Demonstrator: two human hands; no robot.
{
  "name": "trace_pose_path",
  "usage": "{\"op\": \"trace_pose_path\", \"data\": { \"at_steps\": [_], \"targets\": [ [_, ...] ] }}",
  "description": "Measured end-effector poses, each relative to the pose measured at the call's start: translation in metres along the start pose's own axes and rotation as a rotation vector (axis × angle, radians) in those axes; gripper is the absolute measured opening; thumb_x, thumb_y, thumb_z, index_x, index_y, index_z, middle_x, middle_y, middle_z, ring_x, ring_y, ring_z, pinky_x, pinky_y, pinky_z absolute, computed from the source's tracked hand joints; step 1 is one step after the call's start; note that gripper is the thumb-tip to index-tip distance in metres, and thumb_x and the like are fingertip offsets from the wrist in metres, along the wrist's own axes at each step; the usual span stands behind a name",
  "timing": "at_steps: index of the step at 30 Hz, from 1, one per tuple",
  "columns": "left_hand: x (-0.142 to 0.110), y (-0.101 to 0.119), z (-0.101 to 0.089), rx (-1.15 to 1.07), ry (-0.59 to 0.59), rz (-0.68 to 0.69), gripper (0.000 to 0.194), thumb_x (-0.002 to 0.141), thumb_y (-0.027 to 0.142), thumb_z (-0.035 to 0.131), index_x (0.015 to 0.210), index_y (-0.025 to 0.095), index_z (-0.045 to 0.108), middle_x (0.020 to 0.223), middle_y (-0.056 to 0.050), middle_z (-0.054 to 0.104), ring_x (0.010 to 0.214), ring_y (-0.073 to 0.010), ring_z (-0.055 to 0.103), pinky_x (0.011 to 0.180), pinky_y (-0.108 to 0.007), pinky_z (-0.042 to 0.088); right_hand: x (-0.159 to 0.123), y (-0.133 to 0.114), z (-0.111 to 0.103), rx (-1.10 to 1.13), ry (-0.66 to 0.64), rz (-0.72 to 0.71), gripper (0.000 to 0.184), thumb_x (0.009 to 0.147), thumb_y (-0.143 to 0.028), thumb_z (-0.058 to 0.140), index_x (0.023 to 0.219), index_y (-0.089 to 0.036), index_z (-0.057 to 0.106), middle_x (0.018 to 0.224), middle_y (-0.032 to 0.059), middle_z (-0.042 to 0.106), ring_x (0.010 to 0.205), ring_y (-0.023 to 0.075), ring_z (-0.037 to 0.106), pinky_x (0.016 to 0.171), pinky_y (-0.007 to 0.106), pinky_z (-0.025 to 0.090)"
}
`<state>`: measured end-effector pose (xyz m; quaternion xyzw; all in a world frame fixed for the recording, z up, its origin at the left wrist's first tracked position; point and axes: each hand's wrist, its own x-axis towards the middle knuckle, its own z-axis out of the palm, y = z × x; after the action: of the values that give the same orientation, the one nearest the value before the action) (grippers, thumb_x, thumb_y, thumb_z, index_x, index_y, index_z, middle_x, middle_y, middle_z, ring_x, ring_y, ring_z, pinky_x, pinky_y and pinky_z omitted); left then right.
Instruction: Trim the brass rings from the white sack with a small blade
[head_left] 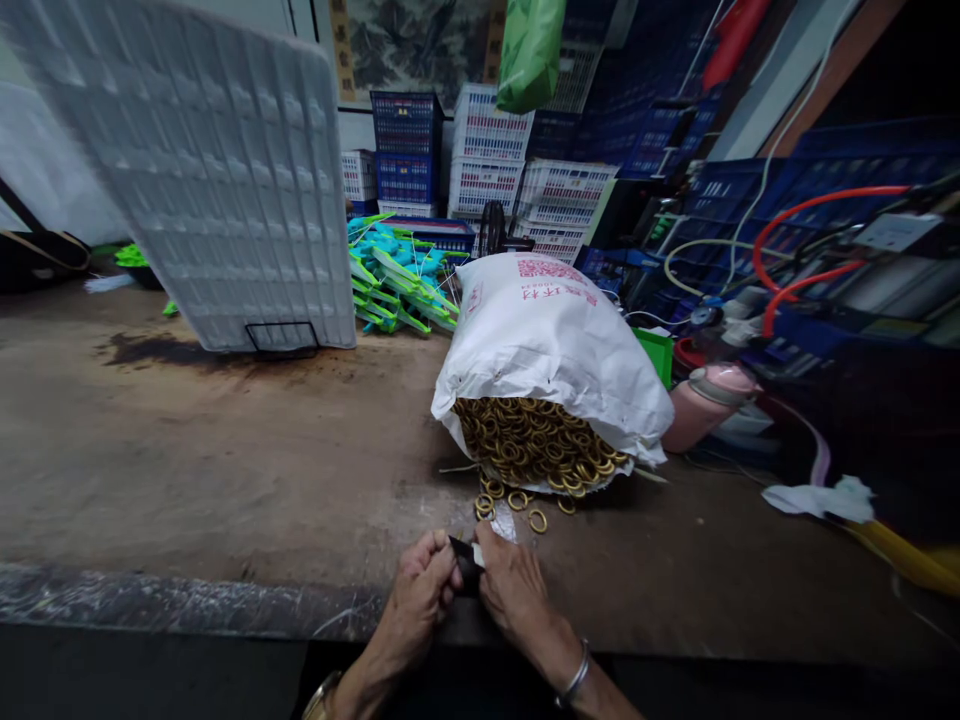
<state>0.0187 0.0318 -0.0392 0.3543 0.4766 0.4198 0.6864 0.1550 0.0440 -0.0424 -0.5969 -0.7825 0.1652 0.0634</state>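
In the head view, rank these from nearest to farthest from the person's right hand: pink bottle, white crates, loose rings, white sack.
From the right hand:
1. Loose rings, just ahead.
2. White sack, beyond the loose rings.
3. Pink bottle, to the right of the sack.
4. White crates, stacked at the back.

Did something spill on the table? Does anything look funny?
It looks like some gold-coloured rings spilled: a few lie loose on the table, just outside the white sack holding many more. Also odd: a dark stain on the wood near the standing pale panel.
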Motion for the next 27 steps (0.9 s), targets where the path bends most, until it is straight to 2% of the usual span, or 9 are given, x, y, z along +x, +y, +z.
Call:
{"op": "trace_pose_path", "data": {
  "at_steps": [3, 6, 9, 12, 16, 20, 23, 27],
  "targets": [
    [-0.007, 0.002, -0.001, -0.075, -0.022, -0.04, 0.032, 0.074, 0.047, 0.056, 0.069, 0.018, 0.042, 0.053, 0.008, 0.042, 0.039, -0.0026, 0.028, 0.037, -0.016, 0.016, 0.005, 0.0, -0.002, -0.008, 0.043, 0.05, 0.038, 0.066, 0.0, 0.039, 0.099, -0.016, 0.049, 0.084, 0.0066, 0.065, 0.074, 0.0183, 0.058, 0.058, 0.026, 0.028],
    [-0.014, 0.005, -0.002, -0.146, -0.081, -0.09, 0.028, 0.075, 0.044, 0.057, 0.074, 0.018, 0.045, 0.054, 0.008, 0.043, 0.038, -0.002, 0.028, 0.037, -0.015, 0.015, 0.015, 0.007, -0.005, -0.054, 0.099, 0.168, 0.027, 0.074, -0.001, 0.039, 0.094, -0.017, 0.05, 0.075, 0.0052, 0.065, 0.066, 0.0166, 0.059, 0.054, 0.025, 0.026],
    [-0.015, 0.006, -0.004, -0.272, -0.102, -0.113, 0.028, 0.074, 0.042, 0.059, 0.075, 0.018, 0.046, 0.058, 0.006, 0.048, 0.039, -0.0018, 0.03, 0.036, -0.015, 0.016, 0.025, 0.017, -0.007, -0.055, 0.209, 0.205, 0.015, 0.08, -0.008, 0.043, 0.088, -0.018, 0.05, 0.073, 0.0032, 0.065, 0.066, 0.0161, 0.059, 0.055, 0.025, 0.025],
    [-0.01, 0.002, -0.006, -0.366, -0.078, -0.121, 0.03, 0.073, 0.044, 0.058, 0.071, 0.016, 0.047, 0.071, 0.0, 0.055, 0.042, -0.0027, 0.037, 0.036, -0.016, 0.019, 0.032, 0.02, -0.007, -0.025, 0.278, 0.234, 0.008, 0.083, -0.019, 0.046, 0.092, -0.019, 0.047, 0.076, 0.0032, 0.065, 0.067, 0.0163, 0.06, 0.055, 0.024, 0.025],
    [-0.006, -0.002, -0.009, -0.387, -0.084, -0.113, 0.028, 0.075, 0.041, 0.058, 0.07, 0.015, 0.049, 0.074, -0.003, 0.058, 0.047, -0.0049, 0.043, 0.037, -0.017, 0.026, 0.038, 0.018, -0.007, -0.067, 0.253, 0.255, 0.009, 0.084, -0.027, 0.047, 0.09, -0.02, 0.048, 0.077, 0.0039, 0.066, 0.068, 0.0185, 0.062, 0.055, 0.025, 0.025],
    [-0.004, 0.0, -0.013, -0.455, -0.089, -0.138, 0.022, 0.071, 0.034, 0.063, 0.08, 0.017, 0.052, 0.07, 0.0, 0.057, 0.049, -0.0068, 0.047, 0.038, -0.017, 0.027, 0.04, 0.019, -0.008, -0.06, 0.225, 0.27, 0.007, 0.084, -0.023, 0.046, 0.089, -0.02, 0.048, 0.076, 0.0032, 0.066, 0.068, 0.018, 0.062, 0.054, 0.025, 0.026],
    [0.0, 0.001, -0.016, -0.539, -0.125, -0.179, 0.027, 0.067, 0.028, 0.067, 0.088, 0.019, 0.053, 0.067, 0.001, 0.056, 0.05, -0.0078, 0.05, 0.038, -0.016, 0.028, 0.039, 0.021, -0.006, -0.052, 0.24, 0.271, 0.008, 0.083, -0.019, 0.043, 0.089, -0.02, 0.049, 0.075, 0.0027, 0.065, 0.066, 0.0165, 0.06, 0.054, 0.025, 0.026],
    [0.005, 0.001, -0.015, -0.608, -0.092, -0.238, 0.024, 0.065, 0.028, 0.07, 0.078, 0.015, 0.054, 0.068, 0.0, 0.057, 0.052, -0.0074, 0.052, 0.039, -0.015, 0.03, 0.039, 0.024, -0.005, 0.04, 0.302, 0.243, 0.01, 0.079, -0.014, 0.042, 0.083, -0.019, 0.05, 0.071, 0.001, 0.061, 0.062, 0.0144, 0.055, 0.055, 0.024, 0.025]
  ]
}}
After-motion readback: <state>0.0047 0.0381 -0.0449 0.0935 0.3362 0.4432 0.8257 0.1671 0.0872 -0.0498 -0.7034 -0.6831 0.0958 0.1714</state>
